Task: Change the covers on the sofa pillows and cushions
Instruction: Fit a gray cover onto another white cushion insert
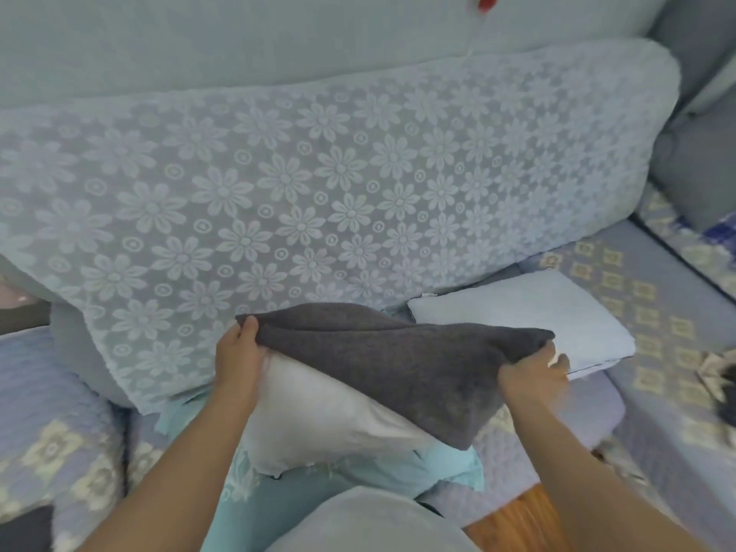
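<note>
A dark grey pillow cover (402, 368) lies partly over a white pillow insert (318, 416) in front of me, with the insert's lower left half bare. My left hand (237, 358) pinches the cover's left edge at the top corner. My right hand (533, 376) grips the cover's right edge, bunching the cloth. Behind them leans a large cushion with a pale blue flower-lace cover (318, 185). A folded light blue cover (525, 312) lies flat on the seat to the right.
The sofa seat (637, 312) wears a blue patterned throw. Turquoise fringed cloth (358, 472) lies under the pillow. Grey cushions (693, 153) stand at the right corner. A patterned cushion (47, 432) sits at the left. Wooden floor (529, 515) shows below.
</note>
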